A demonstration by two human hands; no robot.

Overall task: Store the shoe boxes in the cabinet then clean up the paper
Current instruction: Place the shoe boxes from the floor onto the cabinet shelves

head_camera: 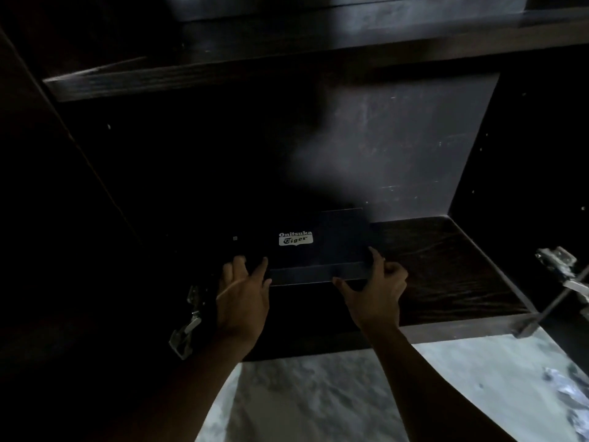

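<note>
Both bare arms reach forward and up, side by side, toward the shoe box (pixel 318 250). The left forearm (pixel 197 381) rises from below and left of the box, the right forearm (pixel 417 384) from below and right of it, wrists about level. The left hand (pixel 243 295) is at the box's near left corner, back of the hand showing, fingers (pixel 239 266) fairly straight along the left side, one laid on the lid's edge. The right hand (pixel 376 295) holds the near right corner, thumb (pixel 342 285) against the front face, forefinger up the right side, the other fingers curled in.
</note>
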